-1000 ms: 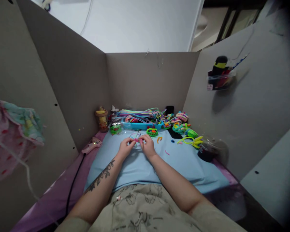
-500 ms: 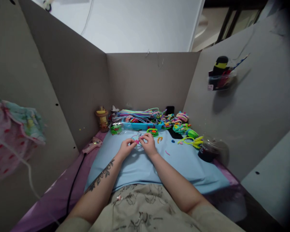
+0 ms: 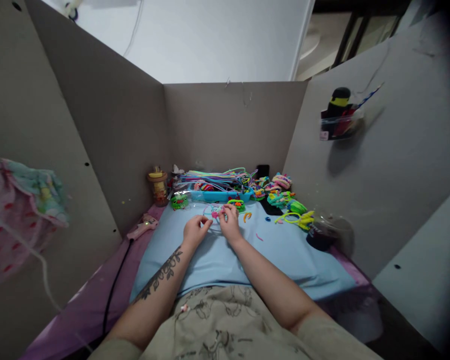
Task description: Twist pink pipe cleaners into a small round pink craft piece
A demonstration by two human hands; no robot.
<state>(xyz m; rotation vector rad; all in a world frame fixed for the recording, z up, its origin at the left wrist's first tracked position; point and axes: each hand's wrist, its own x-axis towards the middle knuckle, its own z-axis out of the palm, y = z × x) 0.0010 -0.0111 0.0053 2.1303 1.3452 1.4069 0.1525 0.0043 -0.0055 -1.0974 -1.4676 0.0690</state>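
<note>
Now that the left hand [image 3: 197, 231] has drawn slightly off the pink piece [image 3: 215, 214], I see the right hand [image 3: 230, 225] pinching it alone over the blue cloth [image 3: 213, 260], so the work seems to rest on that grip. The left fingertips sit nearly together; I cannot tell whether they hold anything.

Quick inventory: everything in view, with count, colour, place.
Cloth: one, blue, centre
Pink piece: one, pink, above cloth
Curved piece: one, orange, on cloth
Tray: one, blue, back centre
Strands: many, mixed colours, across tray
Crafts: several, multicoloured, around tray
Cup: one, yellow-topped, back left
Glue gun: one, pink, left
Tub: one, dark, right
Holder: one, clear, upper right
Fabric: one bundle, pink-green, far left
Left hand: one, bare, over cloth
Right hand: one, holding pink piece
</note>
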